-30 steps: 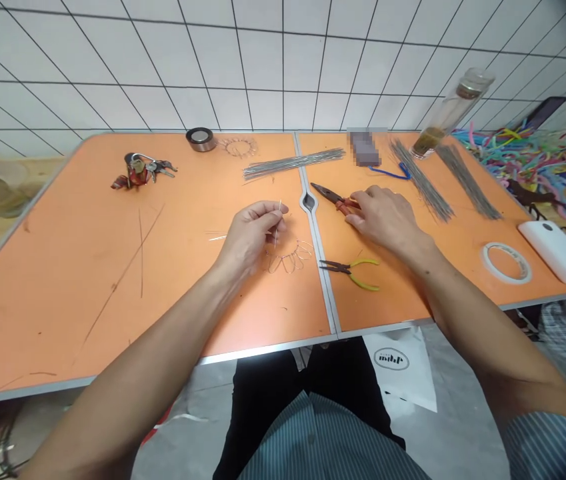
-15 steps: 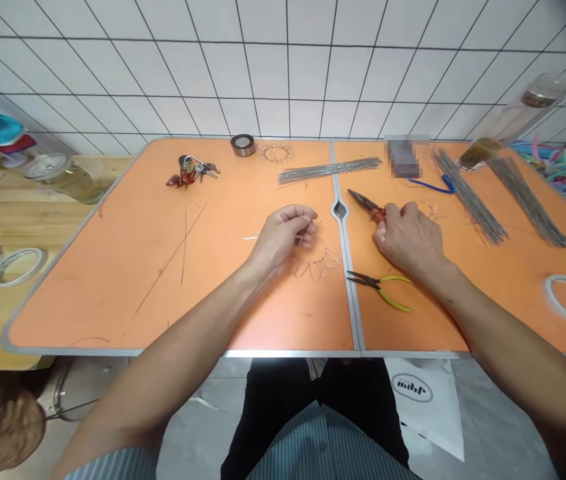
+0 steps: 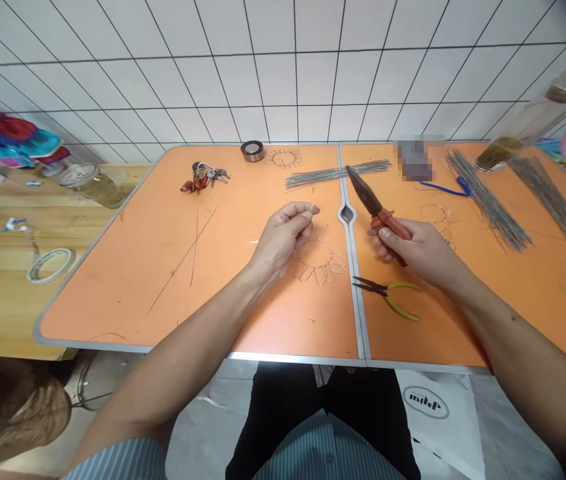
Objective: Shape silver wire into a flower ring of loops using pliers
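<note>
My right hand (image 3: 413, 250) is closed round the red handles of a pair of pliers (image 3: 369, 193), whose dark jaws are raised and point up and left. Between the thumb and fingers of my left hand (image 3: 285, 237) is pinched a thin wire (image 3: 312, 208). A wire ring with petal-like loops (image 3: 321, 273) is just below that hand; whether it joins the pinched wire I cannot tell. Yellow-handled pliers (image 3: 387, 291) lie on the orange table (image 3: 243, 320) below my right hand, across the metal seam.
A bundle of straight wires (image 3: 337, 175) lies at the back middle, near a roll of tape (image 3: 252, 151) and keys (image 3: 205, 177). More wire bundles (image 3: 487, 200) rest at right by a tilted clear jar (image 3: 500, 153). Two loose wires (image 3: 177, 263) cross on the left.
My right hand has lifted the red-handled pliers off the table and turned, so its thumb now shows on the handle. My left hand keeps its pinch. The view has shifted slightly.
</note>
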`<state>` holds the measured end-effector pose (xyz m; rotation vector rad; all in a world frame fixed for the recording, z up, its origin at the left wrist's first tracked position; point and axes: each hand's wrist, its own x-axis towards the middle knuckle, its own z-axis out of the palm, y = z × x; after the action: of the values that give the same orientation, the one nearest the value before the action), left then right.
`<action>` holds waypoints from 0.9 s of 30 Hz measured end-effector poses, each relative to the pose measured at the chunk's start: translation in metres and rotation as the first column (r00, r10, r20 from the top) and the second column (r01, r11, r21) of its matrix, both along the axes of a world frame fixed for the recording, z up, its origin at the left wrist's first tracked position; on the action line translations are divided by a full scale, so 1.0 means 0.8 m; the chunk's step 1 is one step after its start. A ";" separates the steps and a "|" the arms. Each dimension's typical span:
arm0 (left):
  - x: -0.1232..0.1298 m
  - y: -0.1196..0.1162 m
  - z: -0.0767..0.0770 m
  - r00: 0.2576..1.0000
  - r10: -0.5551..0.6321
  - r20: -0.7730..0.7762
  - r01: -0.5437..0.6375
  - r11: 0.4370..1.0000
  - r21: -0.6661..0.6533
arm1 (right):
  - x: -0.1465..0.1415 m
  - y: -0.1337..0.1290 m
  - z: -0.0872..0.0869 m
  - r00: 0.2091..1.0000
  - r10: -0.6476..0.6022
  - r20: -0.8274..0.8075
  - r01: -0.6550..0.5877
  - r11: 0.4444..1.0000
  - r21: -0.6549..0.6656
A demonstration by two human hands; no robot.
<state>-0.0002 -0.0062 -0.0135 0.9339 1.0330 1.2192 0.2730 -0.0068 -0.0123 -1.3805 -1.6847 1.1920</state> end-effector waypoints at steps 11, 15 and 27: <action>-0.002 -0.002 0.002 1.000 -0.019 -0.006 0.019 0.999 0.045 | -0.011 -0.013 -0.011 0.877 -0.037 0.480 -0.160 0.918 0.363; -0.003 -0.003 0.005 1.000 -0.013 0.000 0.013 0.999 0.042 | -0.009 -0.009 -0.018 0.862 -0.034 0.505 -0.207 0.887 0.412; -0.002 -0.003 0.007 0.996 0.063 -0.066 -0.057 0.994 0.092 | -0.010 -0.009 -0.025 0.808 -0.127 0.576 -0.250 0.811 0.529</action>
<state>-0.0016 -0.0089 -0.0082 1.0268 1.0741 1.3000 0.2650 -0.0138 -0.0327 -1.3505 -2.2854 0.1694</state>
